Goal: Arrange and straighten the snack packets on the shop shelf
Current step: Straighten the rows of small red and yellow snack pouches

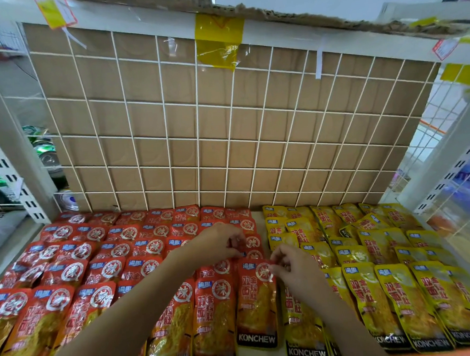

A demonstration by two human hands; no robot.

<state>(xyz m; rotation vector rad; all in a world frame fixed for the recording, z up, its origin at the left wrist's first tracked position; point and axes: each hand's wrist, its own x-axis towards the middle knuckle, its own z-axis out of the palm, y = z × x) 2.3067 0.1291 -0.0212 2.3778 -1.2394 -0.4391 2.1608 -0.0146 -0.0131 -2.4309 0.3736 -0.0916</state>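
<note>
Front-row red packets (213, 318) lie squared on the shelf (259, 217), my left hand (221, 242) and right hand (293, 268) each pinching a red packet top beside the yellow packets (371, 240), whose skewed middle rows, I judge, remain to straighten.

Red packets (104, 270) on left of shelf: red-orange body, white-ringed circle emblem, small blue logo patch, red characters, black bottom band with white KONCHEW lettering. Yellow packets (372, 251) on right: yellow body, same blue patch, red characters, same black band with white lettering. Wire grid (167, 139) behind is white, square pattern, over plain brown cardboard (146, 125). Tape (218, 40) on top rail translucent yellow. Shelf frame (18, 154) white, black slots. Cans (42, 149) at left green and silver. Price tag (52, 11) yellow with pink-red.
</note>
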